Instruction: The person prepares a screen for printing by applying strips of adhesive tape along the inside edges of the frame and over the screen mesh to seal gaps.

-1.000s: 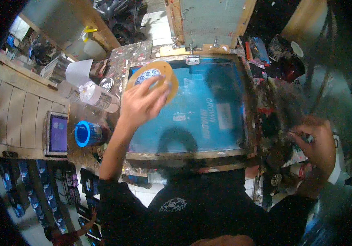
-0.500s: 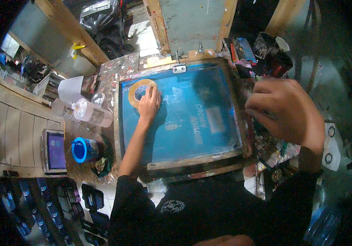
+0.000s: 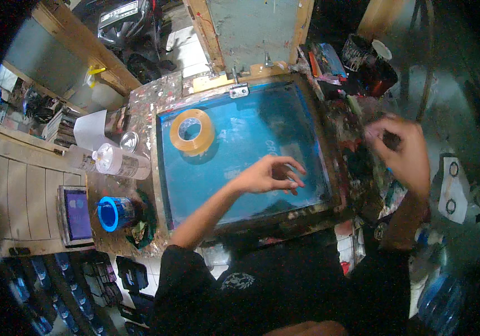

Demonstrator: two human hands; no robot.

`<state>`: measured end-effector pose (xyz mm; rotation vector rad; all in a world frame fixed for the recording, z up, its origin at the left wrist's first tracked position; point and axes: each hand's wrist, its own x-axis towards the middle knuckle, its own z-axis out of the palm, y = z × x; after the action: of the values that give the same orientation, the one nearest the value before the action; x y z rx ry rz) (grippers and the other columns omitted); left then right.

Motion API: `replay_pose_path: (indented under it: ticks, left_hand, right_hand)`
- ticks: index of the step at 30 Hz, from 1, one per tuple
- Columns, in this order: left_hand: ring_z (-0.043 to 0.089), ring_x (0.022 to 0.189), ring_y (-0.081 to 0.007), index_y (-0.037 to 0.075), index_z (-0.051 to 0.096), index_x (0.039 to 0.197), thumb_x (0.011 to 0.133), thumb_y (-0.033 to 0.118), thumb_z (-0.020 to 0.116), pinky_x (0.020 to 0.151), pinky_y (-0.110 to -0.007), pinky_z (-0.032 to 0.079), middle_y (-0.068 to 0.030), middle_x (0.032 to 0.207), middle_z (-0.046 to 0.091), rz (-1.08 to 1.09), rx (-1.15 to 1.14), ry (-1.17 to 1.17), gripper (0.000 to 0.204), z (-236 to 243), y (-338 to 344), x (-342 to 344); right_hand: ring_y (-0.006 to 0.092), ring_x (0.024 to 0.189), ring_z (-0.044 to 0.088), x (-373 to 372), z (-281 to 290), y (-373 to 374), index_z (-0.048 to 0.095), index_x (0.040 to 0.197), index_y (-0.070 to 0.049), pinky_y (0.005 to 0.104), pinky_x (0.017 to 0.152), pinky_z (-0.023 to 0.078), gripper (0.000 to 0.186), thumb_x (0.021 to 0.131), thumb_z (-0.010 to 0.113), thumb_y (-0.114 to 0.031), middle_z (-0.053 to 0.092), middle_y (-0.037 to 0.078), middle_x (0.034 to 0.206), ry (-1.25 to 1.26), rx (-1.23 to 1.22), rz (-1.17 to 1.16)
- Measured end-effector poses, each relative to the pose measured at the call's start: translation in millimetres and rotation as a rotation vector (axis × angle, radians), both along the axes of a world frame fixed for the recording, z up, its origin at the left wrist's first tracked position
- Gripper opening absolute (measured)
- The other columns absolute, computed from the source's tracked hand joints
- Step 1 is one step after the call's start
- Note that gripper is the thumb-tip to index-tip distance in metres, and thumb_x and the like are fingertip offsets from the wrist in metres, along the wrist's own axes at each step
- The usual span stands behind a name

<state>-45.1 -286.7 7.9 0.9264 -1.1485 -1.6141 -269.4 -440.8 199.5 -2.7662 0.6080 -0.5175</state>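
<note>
A screen printing frame (image 3: 234, 193) with blue-green mesh and pale lettering lies on the worktable. On the upper left of its mesh rests a roll of clear tan tape (image 3: 202, 141), which neither hand touches. Over the lower right part of the mesh my left hand (image 3: 270, 175) hovers, fingers loosely curved and apart, nothing visible in them. My right hand (image 3: 405, 145) is beyond the frame's right edge, slightly smeared by motion. Its thumb and fingers come together in a pinch, and what they hold, if anything, does not show. A metal hinge clamp (image 3: 239, 91) sits at the frame's far edge.
Left of the frame stand a blue paint tub (image 3: 115, 214), a bottle of pale liquid (image 3: 121, 161) and a spray bottle (image 3: 103, 89). Dark paint-stained containers (image 3: 377, 78) crowd the far right. A motorcycle (image 3: 125, 25) stands beyond the table.
My left hand has let go of the tape roll and moved right and nearer over the mesh. My right hand has shifted slightly lower. The whole view has tilted a little.
</note>
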Motion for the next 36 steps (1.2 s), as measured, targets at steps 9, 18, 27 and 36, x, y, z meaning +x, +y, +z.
replay_pose_path:
  ticks: [9, 18, 27, 36]
  left_hand:
    - [0.066, 0.073, -0.0134, 0.001, 0.066, 0.096, 0.081, 0.01, 0.074, 0.061, -0.026, 0.053, -0.0073, 0.086, 0.07, 0.042, 0.101, -0.398, 0.019, 2.6, -54.3, 84.6]
    - [0.067, 0.08, -0.0154, 0.003, 0.07, 0.097, 0.088, 0.02, 0.061, 0.065, -0.029, 0.053, -0.0075, 0.095, 0.071, -0.029, 0.112, -0.376, 0.021, -18.3, -142.1, 120.9]
    - [0.068, 0.076, -0.0155, 0.005, 0.071, 0.1, 0.092, 0.022, 0.055, 0.065, -0.029, 0.054, -0.0067, 0.093, 0.072, 0.037, 0.153, -0.507, 0.026, -52.2, -162.2, 118.0]
    - [0.064, 0.068, -0.0113, 0.006, 0.075, 0.092, 0.08, 0.016, 0.068, 0.063, -0.027, 0.051, -0.0059, 0.083, 0.072, 0.36, -0.073, -0.592, 0.017, -83.7, -154.0, 109.5]
  right_hand:
    - [0.0117, 0.065, 0.062, -81.4, -138.8, 39.8, 0.07, 0.1, -0.001, 0.0242, 0.059, 0.047, 0.019, 0.085, 0.07, -0.011, 0.068, 0.006, 0.086, -0.424, 0.804, -0.671]
    - [0.0176, 0.072, 0.067, -48.7, -231.8, 110.3, 0.067, 0.109, -0.003, 0.0263, 0.053, 0.047, 0.027, 0.085, 0.069, -0.014, 0.067, 0.007, 0.105, -0.991, 1.254, -0.721]
    - [0.0102, 0.06, 0.058, -29.9, -234.6, 119.6, 0.068, 0.106, -0.001, 0.0231, 0.048, 0.044, 0.027, 0.08, 0.074, -0.008, 0.068, 0.004, 0.088, -0.545, 1.192, -0.92]
    - [0.0106, 0.068, 0.063, -24.6, -254.5, 113.6, 0.067, 0.09, 0.001, 0.0238, 0.064, 0.049, 0.022, 0.076, 0.078, -0.011, 0.069, 0.004, 0.077, -0.361, 0.846, -0.806]
